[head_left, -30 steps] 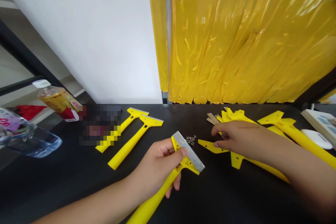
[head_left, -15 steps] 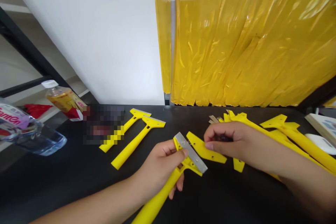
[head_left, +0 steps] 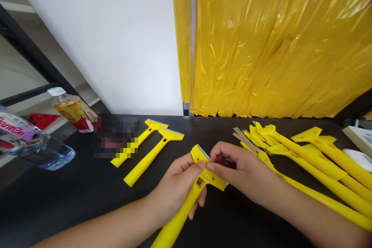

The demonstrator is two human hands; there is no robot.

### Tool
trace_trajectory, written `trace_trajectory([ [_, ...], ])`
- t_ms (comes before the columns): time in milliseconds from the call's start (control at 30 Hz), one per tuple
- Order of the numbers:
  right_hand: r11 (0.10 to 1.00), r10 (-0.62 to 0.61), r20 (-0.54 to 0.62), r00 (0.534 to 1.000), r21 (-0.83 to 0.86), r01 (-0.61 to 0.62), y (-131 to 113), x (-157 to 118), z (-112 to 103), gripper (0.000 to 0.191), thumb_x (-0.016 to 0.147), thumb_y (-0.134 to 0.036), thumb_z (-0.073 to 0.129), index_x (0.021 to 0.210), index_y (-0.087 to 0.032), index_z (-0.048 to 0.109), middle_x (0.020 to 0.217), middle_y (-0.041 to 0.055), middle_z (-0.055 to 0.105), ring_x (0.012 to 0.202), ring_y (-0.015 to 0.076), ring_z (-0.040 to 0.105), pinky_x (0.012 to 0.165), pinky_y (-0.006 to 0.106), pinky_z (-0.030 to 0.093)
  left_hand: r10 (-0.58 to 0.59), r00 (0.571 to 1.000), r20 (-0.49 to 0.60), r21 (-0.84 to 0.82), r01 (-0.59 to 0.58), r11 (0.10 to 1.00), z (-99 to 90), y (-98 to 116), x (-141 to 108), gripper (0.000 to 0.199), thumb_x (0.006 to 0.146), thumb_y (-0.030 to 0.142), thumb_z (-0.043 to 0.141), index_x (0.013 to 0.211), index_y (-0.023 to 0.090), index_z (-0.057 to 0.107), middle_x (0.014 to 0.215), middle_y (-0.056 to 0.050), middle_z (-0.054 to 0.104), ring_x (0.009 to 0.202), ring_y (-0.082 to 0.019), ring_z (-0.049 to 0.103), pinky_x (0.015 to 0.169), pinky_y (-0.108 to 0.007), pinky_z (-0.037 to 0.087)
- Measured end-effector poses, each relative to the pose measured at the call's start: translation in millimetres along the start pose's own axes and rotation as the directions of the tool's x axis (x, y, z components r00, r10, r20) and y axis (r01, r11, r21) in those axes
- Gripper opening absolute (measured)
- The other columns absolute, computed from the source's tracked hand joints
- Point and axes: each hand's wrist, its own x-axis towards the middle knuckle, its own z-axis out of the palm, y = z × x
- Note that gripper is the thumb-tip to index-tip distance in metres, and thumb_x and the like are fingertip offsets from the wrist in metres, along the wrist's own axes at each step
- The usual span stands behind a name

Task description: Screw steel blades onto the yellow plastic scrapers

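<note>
My left hand is closed around the head end of a yellow scraper, its thumb pressing on top. Over the head lies a flat yellow cover plate, with small holes in it. A metal blade shows as a thin strip along the far edge, beneath the plate. My right hand pinches at the plate's far edge with thumb and forefinger; the other fingers curl in, and a small dark item partly shows inside them, too hidden to name.
Two yellow scrapers with blades lie left of centre on the black table. On the right are several yellow handles, a heap of cover plates and loose blades. Two bottles stand or lie far left, near a pixelated patch.
My right hand has moved left with the cover plate, which now lies over the blade on the scraper head. My left hand keeps its hold in nearly the same place.
</note>
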Motion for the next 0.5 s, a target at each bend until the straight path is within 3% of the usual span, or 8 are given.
trace_trajectory([
  [300,0.998,0.062,0.028,0.998,-0.004,-0.062,-5,1,-3,0.021,0.093,-0.04,0.07,0.082,-0.024,0.059,0.073,-0.0063,0.054,0.069,0.0132,0.046,0.06,0.027,0.037,-0.004,1.0,-0.005,0.014,0.005,1.0,1.7,2,1,0.018,0.102,0.039,0.051,0.094,0.022,0.053,0.048,0.004,0.061,0.029,-0.008,0.044,0.029,-0.013,0.036],
  [500,1.0,0.008,0.108,0.994,0.014,-0.009,-2,3,-13,0.023,0.097,-0.042,0.065,0.084,-0.023,0.067,0.075,-0.0045,0.058,0.072,0.0139,0.049,0.066,0.029,0.038,0.008,1.0,-0.028,0.029,-0.007,1.0,1.2,6,1,0.02,0.102,0.04,0.051,0.095,0.022,0.052,0.05,0.003,0.062,0.029,-0.008,0.045,0.029,-0.013,0.036],
])
